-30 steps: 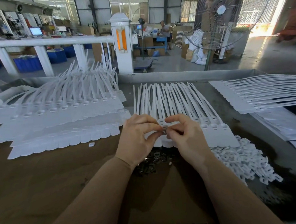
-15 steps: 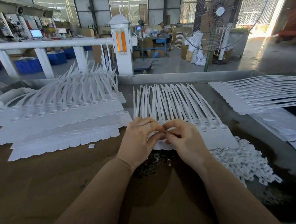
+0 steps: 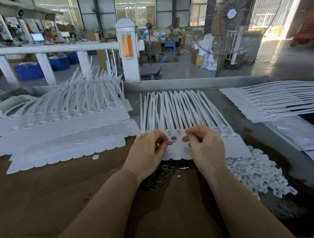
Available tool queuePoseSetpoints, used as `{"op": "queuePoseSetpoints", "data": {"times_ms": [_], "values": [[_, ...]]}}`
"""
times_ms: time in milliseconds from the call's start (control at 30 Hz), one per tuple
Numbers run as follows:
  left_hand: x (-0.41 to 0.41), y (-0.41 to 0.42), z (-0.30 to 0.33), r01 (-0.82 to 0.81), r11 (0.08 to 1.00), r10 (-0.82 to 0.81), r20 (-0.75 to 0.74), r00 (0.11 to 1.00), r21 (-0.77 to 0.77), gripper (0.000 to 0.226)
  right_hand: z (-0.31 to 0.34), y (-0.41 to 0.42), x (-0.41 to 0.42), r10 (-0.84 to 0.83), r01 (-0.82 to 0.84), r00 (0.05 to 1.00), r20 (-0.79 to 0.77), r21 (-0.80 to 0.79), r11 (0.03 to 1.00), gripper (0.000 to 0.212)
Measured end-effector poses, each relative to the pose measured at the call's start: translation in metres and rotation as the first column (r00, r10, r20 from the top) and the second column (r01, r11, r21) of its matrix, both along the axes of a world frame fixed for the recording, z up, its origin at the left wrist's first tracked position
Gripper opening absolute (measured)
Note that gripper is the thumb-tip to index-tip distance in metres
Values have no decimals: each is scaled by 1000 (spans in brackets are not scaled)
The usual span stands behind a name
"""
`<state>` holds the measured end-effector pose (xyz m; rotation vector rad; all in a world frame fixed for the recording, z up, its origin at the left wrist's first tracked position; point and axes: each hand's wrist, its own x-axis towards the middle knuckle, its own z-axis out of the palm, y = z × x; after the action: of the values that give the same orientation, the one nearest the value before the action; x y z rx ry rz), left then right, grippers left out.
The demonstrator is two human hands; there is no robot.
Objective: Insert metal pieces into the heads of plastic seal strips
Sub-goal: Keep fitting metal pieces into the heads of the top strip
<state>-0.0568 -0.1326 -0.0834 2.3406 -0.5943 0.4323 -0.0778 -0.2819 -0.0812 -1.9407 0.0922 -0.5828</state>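
Room: factory hall beyond your bench, a white railing (image 3: pixel 47 49), a big standing fan (image 3: pixel 227 20) on the right, blue bins (image 3: pixel 29 71) on the floor behind.
Bench: brown tabletop (image 3: pixel 47 195) under your forearms, a grey metal tray edge (image 3: pixel 187 83) across the back.
Strips in front of you: a fanned row of white seal strips (image 3: pixel 179 110) lies straight ahead, tails pointing away, heads toward you.
Left hand: your left hand (image 3: pixel 147 154) is curled, fingertips pinching a small metal piece (image 3: pixel 170 143) just over the strip heads.
Right hand: your right hand (image 3: pixel 205 145) is curled too, fingertips down on the heads beside the left; whether it pinches anything, I can't tell.
Head between the hands: one head shows a dark metal insert (image 3: pixel 173 138) sitting in its slot.
Metal pile: loose dark metal pieces (image 3: pixel 166 170) lie on the tabletop just below your wrists, partly hidden by them.
Other stacks: a large overlapping stack of strips (image 3: pixel 61 123) to your left, another stack (image 3: pixel 280 100) to the right, cut off by the picture's edge.
White bits: a heap of small white plastic parts (image 3: pixel 257 175) by your right forearm; their shape is hard to make out.
Stray: one small white part (image 3: pixel 96 157) lies alone on the tabletop.
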Motion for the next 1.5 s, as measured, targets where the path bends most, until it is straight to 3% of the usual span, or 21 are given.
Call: {"op": "queuePoseSetpoints", "data": {"times_ms": [100,267,567,733,900,1500], "values": [[1,0,0,-18,999,15,-70,997,-45,5,0,-2,3,-89,90,996,-25,57,994,20],[7,-4,6,-95,989,74,-177,982,-114,9,0,-1,4,-93,95,995,-45,37,995,21],[24,-23,28,-208,977,215,-294,931,55,12,-1,-2,4,-74,76,996,-57,41,996,21],[31,-33,30,-210,977,203,-372,906,23,19,3,-7,4,-136,145,989,-54,245,959,20],[35,-40,25,-237,967,256,-370,893,97,16,5,-10,4,-144,154,988,-54,332,931,19],[37,-50,27,-297,947,321,-394,861,121,11,4,-10,7,-124,138,990,-63,341,930,17]]}}
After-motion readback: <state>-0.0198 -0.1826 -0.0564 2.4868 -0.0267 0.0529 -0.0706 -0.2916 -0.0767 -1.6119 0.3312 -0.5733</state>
